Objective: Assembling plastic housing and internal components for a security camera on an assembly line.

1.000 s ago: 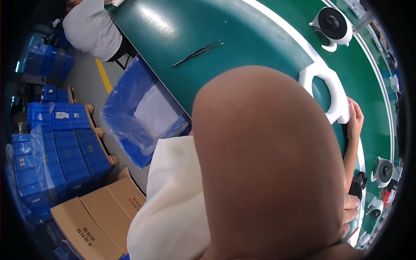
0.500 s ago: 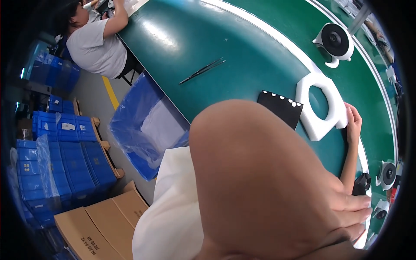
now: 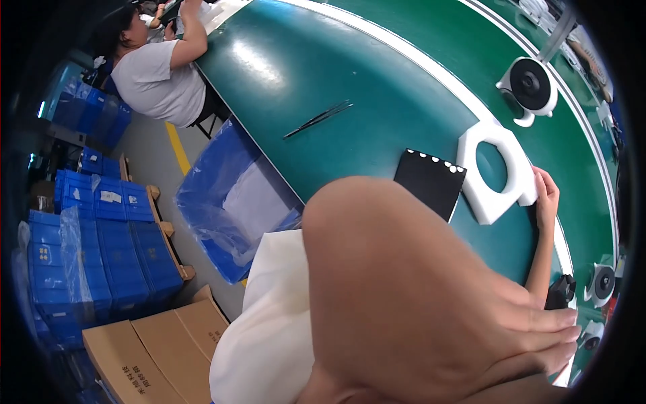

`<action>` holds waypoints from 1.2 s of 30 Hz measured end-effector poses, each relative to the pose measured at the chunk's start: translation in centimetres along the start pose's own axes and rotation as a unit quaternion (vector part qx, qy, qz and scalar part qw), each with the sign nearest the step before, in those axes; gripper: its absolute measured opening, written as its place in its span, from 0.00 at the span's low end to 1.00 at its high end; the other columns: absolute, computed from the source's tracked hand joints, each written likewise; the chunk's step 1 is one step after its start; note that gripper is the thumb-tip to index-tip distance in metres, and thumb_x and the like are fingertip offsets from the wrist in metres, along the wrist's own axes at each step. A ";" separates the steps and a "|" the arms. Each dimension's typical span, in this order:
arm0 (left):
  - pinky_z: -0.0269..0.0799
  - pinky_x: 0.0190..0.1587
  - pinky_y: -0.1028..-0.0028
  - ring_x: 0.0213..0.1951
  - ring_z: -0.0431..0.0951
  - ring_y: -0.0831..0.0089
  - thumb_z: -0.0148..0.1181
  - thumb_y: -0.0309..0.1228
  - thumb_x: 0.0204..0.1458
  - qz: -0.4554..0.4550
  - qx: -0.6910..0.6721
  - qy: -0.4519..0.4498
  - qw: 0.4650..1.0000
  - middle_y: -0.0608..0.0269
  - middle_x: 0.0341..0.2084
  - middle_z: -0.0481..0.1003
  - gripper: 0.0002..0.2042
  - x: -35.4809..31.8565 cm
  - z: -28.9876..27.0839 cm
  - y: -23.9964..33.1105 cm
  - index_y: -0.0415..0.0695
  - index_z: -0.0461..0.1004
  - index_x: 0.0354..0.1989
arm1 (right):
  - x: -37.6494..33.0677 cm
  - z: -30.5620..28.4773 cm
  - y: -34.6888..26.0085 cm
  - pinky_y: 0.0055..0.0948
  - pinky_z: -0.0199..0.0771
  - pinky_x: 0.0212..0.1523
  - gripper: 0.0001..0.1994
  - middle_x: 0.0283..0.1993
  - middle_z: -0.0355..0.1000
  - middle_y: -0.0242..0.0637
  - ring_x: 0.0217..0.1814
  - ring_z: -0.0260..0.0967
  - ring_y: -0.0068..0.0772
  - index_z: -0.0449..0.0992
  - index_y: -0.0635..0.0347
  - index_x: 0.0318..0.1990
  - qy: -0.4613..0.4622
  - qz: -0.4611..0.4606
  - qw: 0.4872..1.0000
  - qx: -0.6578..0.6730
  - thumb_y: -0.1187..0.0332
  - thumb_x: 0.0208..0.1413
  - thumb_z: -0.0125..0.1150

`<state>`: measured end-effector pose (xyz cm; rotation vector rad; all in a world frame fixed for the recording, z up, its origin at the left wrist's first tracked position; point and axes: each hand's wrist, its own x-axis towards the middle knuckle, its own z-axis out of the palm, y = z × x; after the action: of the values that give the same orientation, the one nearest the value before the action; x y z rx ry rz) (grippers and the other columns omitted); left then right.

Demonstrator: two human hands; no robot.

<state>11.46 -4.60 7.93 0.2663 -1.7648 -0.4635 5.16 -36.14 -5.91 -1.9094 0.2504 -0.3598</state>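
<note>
Right hand (image 3: 548, 193) touches the white ring (image 3: 517, 163), maybe steadying it; left hand (image 3: 521, 324) is near; can't tell either grip.

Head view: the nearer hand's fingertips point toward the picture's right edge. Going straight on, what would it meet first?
Likely the small white device with a dark front, just right of the fingertips; depth is unclear, so the nearer hand might pass over it.
</note>
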 end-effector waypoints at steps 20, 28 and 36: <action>0.67 0.27 0.71 0.29 0.76 0.65 0.55 0.35 0.42 -0.395 0.716 -0.015 0.575 0.60 0.24 0.75 0.07 -1.1 -6.2 -11.4 0.48 0.77 0.22 | 0.1 1.2 -0.8 0.16 0.61 0.37 0.13 0.32 0.69 0.29 0.34 0.62 0.17 0.72 0.69 0.37 -0.021 -0.013 1.000 0.001 0.66 0.57 0.46; 0.66 0.24 0.68 0.20 0.74 0.65 0.58 0.40 0.41 -0.345 0.607 -0.063 0.713 0.60 0.13 0.72 0.13 -4.6 -0.6 -18.8 0.42 0.73 0.19 | -0.1 1.1 -1.2 0.15 0.60 0.35 0.11 0.30 0.68 0.27 0.33 0.62 0.15 0.73 0.66 0.35 0.002 0.003 1.000 -0.004 0.67 0.57 0.48; 0.67 0.24 0.68 0.20 0.74 0.63 0.59 0.41 0.40 -0.344 0.580 -0.024 0.738 0.59 0.13 0.72 0.14 -5.0 -1.1 -18.5 0.40 0.72 0.21 | 0.1 1.0 -1.1 0.16 0.60 0.37 0.11 0.30 0.68 0.28 0.34 0.62 0.15 0.73 0.66 0.34 -0.007 -0.009 1.000 -0.011 0.67 0.56 0.47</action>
<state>12.54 -19.21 -4.42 1.8464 -1.7429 0.2242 5.60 -34.94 -5.24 -1.9362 0.2293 -0.3563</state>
